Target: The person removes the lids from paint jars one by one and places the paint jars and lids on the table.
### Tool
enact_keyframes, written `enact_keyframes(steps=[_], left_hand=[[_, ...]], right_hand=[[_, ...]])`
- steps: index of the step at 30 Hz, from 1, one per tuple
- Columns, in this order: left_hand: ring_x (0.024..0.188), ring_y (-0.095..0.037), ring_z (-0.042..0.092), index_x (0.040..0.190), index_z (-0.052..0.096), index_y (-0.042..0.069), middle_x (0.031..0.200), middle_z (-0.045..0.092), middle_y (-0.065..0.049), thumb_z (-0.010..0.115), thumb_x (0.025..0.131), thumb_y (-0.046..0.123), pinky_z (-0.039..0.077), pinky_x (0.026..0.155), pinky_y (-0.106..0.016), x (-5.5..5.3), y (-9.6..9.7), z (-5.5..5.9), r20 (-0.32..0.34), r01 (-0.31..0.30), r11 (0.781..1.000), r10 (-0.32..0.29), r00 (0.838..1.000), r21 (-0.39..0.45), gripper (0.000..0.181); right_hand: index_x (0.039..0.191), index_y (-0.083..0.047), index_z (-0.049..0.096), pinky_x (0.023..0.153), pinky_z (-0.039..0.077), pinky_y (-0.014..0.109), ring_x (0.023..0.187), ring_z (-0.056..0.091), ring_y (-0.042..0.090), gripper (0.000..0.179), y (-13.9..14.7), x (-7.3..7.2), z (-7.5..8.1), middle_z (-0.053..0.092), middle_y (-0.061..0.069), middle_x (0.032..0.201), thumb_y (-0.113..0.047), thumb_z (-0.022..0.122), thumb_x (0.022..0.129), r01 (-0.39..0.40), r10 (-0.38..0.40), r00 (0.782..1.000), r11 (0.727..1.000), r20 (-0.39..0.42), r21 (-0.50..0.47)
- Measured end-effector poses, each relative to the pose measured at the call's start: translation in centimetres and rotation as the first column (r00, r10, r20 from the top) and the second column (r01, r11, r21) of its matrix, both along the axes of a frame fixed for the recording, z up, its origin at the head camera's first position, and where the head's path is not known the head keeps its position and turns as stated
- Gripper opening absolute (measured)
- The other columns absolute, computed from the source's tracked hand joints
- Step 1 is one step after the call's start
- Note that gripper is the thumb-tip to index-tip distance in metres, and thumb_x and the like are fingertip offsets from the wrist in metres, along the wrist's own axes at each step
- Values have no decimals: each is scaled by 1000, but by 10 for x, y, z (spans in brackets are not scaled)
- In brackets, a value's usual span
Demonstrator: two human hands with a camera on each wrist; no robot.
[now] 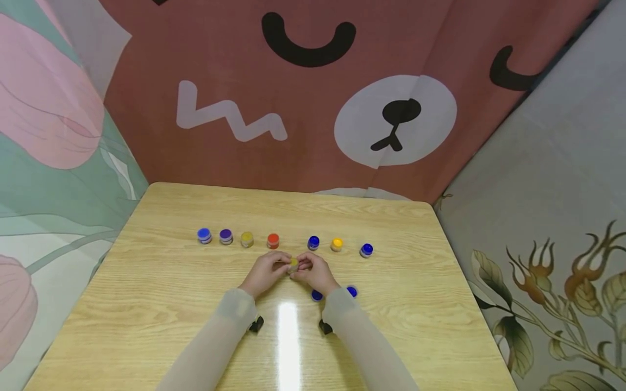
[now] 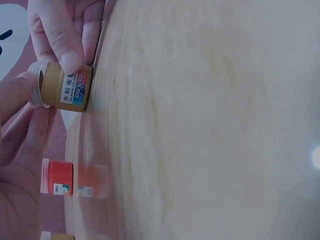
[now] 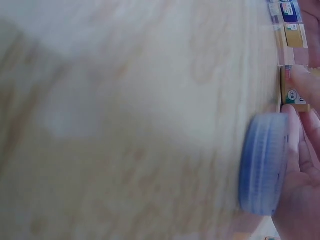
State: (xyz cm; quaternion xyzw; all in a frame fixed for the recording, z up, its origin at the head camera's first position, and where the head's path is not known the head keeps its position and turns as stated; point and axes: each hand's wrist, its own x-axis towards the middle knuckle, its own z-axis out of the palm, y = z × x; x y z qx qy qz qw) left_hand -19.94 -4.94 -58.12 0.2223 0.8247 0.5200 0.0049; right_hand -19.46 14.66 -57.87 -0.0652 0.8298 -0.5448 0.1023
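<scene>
Both hands hold a small gouache paint jar of ochre-yellow (image 1: 293, 265) near the middle of the table. In the left wrist view, my left hand (image 2: 22, 135) pinches the clear ribbed lid (image 2: 36, 85) at the jar's mouth end, thumb on one side and fingers on the other. My right hand (image 1: 317, 272) grips the labelled jar body (image 2: 75, 92), its thumb pressed on the side. The jar's base is close to the tabletop. Beside the right wrist lies a blue-tinted ribbed lid (image 3: 265, 164), large in the right wrist view.
Behind the hands stand a blue jar (image 1: 204, 235), a purple jar (image 1: 226, 236), a yellow jar (image 1: 246, 239), a red jar (image 1: 273, 241), a dark blue jar (image 1: 313, 242), an orange-yellow jar (image 1: 337, 244) and another blue jar (image 1: 366, 250). Printed curtains surround the wooden table (image 1: 146, 282).
</scene>
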Motion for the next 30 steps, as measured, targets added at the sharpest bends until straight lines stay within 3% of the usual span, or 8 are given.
enact_keyframes(steps=[4, 9, 16, 19, 23, 30], left_hand=[[109, -31, 67, 99, 73, 3, 118, 68, -14, 75, 91, 1, 57, 92, -27, 1, 1, -1, 101, -71, 991, 59, 993, 117, 9], [114, -32, 66, 98, 72, 2, 123, 67, -16, 77, 89, 2, 56, 93, -24, 3, -2, -1, 237, -183, 957, 129, 963, 223, 10], [114, -32, 65, 105, 69, -2, 122, 67, -17, 78, 89, 5, 55, 96, -28, 8, -6, -3, 343, -276, 912, 165, 925, 304, 19], [112, -31, 66, 114, 68, -2, 121, 68, -15, 77, 90, 7, 56, 97, -31, 11, -6, -3, 359, -314, 902, 199, 912, 296, 27], [108, -31, 66, 127, 66, 0, 120, 68, -16, 75, 91, 5, 56, 97, -36, 15, -5, -6, 320, -319, 914, 233, 918, 249, 37], [106, -28, 67, 121, 72, 3, 120, 66, -15, 75, 87, 2, 57, 93, -32, 25, -2, -10, 317, -290, 933, 214, 924, 214, 34]], right_hand=[[113, 0, 67, 83, 57, 29, 91, 64, 16, 36, -1, 0, 1, 68, 8, 102, -7, 85, 82, 0, 0, 1000, 1000, -9, -10], [112, 0, 68, 84, 58, 28, 92, 64, 17, 34, -4, 1, 2, 68, 10, 104, -6, 84, 82, 13, -13, 1000, 1000, -17, -10], [112, 1, 67, 81, 58, 27, 90, 64, 18, 35, -8, 2, 4, 67, 11, 103, -2, 84, 82, 64, -64, 998, 998, -13, -2], [113, 3, 67, 79, 59, 27, 89, 66, 18, 35, -12, 0, 5, 68, 12, 103, 0, 83, 82, 90, -89, 996, 996, -27, 18], [112, 5, 67, 77, 60, 30, 86, 68, 21, 34, -16, -2, 7, 69, 15, 100, 2, 81, 81, 130, -129, 991, 991, -43, 37], [108, 7, 67, 76, 61, 33, 84, 69, 24, 32, -18, -8, 4, 69, 14, 96, 3, 82, 80, 205, -201, 976, 977, -83, 53]])
